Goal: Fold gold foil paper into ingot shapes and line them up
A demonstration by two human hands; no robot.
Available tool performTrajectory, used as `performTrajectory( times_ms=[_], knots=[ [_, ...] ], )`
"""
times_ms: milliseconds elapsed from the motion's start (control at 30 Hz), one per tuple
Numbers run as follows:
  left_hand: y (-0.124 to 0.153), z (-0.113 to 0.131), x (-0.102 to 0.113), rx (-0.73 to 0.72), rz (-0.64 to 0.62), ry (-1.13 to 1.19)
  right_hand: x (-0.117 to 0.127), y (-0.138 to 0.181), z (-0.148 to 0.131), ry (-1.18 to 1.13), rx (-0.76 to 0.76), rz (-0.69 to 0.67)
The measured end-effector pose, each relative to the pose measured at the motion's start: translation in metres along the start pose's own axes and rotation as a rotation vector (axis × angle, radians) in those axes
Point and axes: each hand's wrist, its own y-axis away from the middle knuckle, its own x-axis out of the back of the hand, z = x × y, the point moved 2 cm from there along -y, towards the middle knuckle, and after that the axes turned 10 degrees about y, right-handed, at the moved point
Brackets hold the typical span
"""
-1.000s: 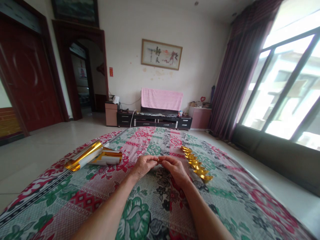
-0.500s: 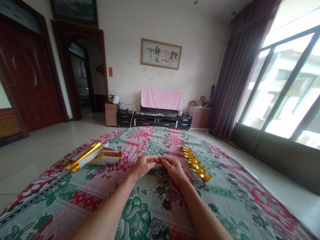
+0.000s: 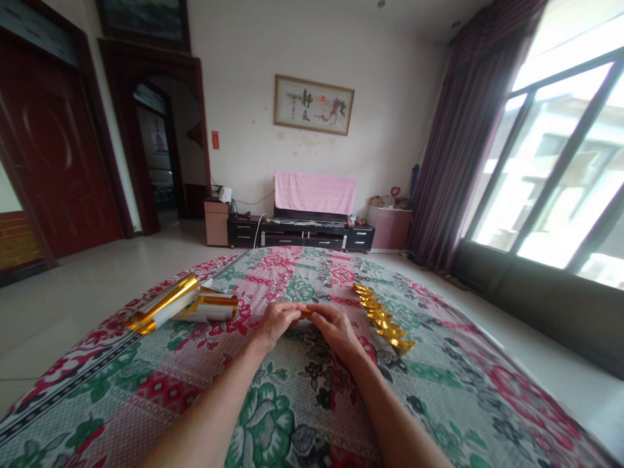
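Observation:
My left hand (image 3: pixel 277 323) and my right hand (image 3: pixel 335 329) meet over the flowered cloth (image 3: pixel 292 416), fingertips pinched together on a small piece of gold foil paper (image 3: pixel 306 314). Most of that piece is hidden by the fingers. To the right of my right hand lies a row of folded gold paper pieces (image 3: pixel 383 318). Left of my left hand lie curled sheets of gold foil paper (image 3: pixel 182 304), white on the back.
The cloth covers a wide round surface that fills the lower view. Beyond it are a tiled floor, a low dark cabinet (image 3: pixel 302 237) with a pink cloth over it, dark red doors at the left and a big window with purple curtains at the right.
Both hands have kept pinching the small gold piece and shifted slightly; more of the gold shows between the fingertips now. The rest has not moved.

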Motion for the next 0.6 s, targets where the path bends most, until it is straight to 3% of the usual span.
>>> performTrajectory(
  times_ms=[100,267,600],
  knots=[
    [-0.0003,0.0011,-0.0003,0.009,0.023,0.049,-0.0010,0.0017,-0.0060,0.118,0.054,0.023],
    [-0.0003,0.0030,-0.0015,0.000,0.027,0.085,-0.0035,0.0042,-0.0097,0.211,0.010,0.109],
    [-0.0015,-0.0006,-0.0018,-0.053,0.027,0.033,-0.0082,0.0027,-0.0011,0.164,0.031,0.133]
  ],
)
